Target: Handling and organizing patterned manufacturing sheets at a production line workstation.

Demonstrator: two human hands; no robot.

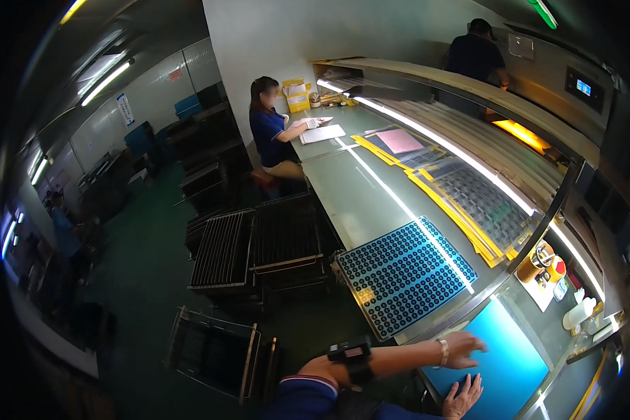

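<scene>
A smooth, bright blue sheet (514, 357) lies at the near right end of the bench. My left hand (462, 350), with a light-coloured band round its wrist, reaches over the sheet's left part; its fingers are stretched out and slightly bent, holding nothing. I cannot tell whether they touch the surface. Lower down, my right hand (463, 397) lies with spread fingers on the sheet's near left area. A black device is strapped to my left arm. Just beyond the hands, a blue panel (406, 276) covered with rows of dark ring shapes rests on the bench.
Dark patterned films with yellow borders (469, 199) lie along the bench's back. Bottles (579, 313) and a jar stand at the right. Slotted racks (220, 252) and a dark frame cart (213, 353) are on the left floor. A seated co-worker (273, 129) handles papers; another person stands behind.
</scene>
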